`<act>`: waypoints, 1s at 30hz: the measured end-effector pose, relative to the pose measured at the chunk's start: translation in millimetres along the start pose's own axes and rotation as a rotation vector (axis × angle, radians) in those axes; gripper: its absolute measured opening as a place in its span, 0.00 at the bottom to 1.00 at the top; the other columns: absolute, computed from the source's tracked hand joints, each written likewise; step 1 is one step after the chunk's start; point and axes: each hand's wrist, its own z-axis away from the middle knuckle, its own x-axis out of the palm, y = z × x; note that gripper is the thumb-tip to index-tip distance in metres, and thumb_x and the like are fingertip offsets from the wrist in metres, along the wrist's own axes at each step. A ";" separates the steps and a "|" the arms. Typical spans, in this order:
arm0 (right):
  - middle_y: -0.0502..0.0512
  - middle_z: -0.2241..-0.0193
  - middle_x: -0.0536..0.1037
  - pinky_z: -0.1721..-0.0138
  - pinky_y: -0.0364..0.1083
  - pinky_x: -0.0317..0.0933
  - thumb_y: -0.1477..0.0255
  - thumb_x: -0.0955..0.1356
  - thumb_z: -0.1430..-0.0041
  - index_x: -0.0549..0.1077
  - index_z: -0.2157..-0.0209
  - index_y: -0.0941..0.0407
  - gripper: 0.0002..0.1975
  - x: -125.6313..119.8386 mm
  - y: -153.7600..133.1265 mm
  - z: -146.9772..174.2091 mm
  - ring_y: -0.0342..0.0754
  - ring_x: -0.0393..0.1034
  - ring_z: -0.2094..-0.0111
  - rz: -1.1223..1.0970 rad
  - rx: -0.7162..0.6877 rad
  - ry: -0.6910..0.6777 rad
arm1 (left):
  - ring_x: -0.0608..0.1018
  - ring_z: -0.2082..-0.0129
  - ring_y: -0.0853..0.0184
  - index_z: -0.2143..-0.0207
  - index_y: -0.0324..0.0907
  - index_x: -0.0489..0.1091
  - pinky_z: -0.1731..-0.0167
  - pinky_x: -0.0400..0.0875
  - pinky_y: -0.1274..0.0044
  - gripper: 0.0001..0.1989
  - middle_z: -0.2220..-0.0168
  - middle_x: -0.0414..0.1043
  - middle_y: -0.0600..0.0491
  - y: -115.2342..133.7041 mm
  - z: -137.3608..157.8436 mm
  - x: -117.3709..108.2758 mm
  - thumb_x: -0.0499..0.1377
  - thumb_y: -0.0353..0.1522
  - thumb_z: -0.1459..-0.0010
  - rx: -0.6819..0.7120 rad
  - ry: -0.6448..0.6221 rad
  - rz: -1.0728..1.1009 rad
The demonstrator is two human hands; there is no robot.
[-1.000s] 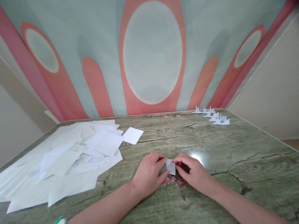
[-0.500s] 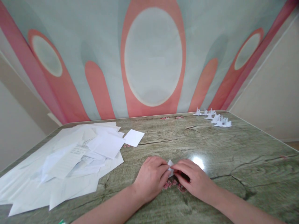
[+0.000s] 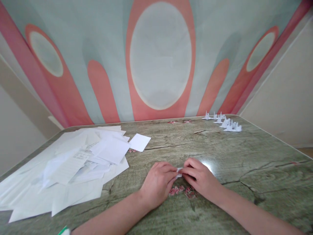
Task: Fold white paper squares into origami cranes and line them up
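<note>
A small folded piece of white paper (image 3: 179, 172) is pinched between both hands near the middle front of the table; most of it is hidden by fingers. My left hand (image 3: 158, 182) grips its left side, fingers closed. From the right, my right hand (image 3: 199, 178) pinches the other side between thumb and fingertips. The fingertips of the two hands almost meet. Several folded white paper cranes (image 3: 230, 124) stand in a group at the far right of the table.
The wood-patterned table (image 3: 183, 140) reaches a wall with a pink and grey backdrop (image 3: 158, 58). A wide pile of loose white paper sheets (image 3: 73, 169) covers its left side. Beside the pile lies a square white paper (image 3: 140, 142). A green-and-white item (image 3: 65, 230) shows beside my left forearm.
The folded paper's tip that stuck up between the hands is now mostly covered by fingers. My right hand has risen slightly and its fingers have shifted on the paper.
</note>
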 end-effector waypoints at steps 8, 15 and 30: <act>0.54 0.68 0.70 0.65 0.48 0.56 0.76 0.64 0.42 0.72 0.71 0.58 0.06 -0.3 -17.9 -0.9 0.48 0.61 0.66 0.171 -0.125 -0.008 | 0.72 0.66 0.64 0.66 0.40 0.69 0.64 0.66 0.73 0.11 0.68 0.72 0.52 10.4 3.1 0.1 0.57 0.39 0.45 -0.082 -0.015 -0.037; 0.54 0.67 0.71 0.63 0.49 0.58 0.76 0.64 0.43 0.71 0.68 0.57 0.04 0.7 -16.8 -0.6 0.48 0.62 0.64 0.062 -0.072 -0.027 | 0.74 0.67 0.67 0.70 0.41 0.70 0.64 0.68 0.76 0.10 0.69 0.73 0.52 10.8 1.0 -3.2 0.51 0.30 0.40 -0.018 -0.007 -0.071; 0.52 0.67 0.70 0.62 0.46 0.61 0.75 0.66 0.44 0.72 0.70 0.55 0.03 -4.1 -2.7 -4.7 0.45 0.65 0.63 -0.295 0.121 -0.061 | 0.75 0.67 0.68 0.66 0.45 0.72 0.65 0.68 0.79 0.08 0.68 0.75 0.55 5.7 -2.6 -8.8 0.53 0.29 0.44 -0.220 -0.019 0.066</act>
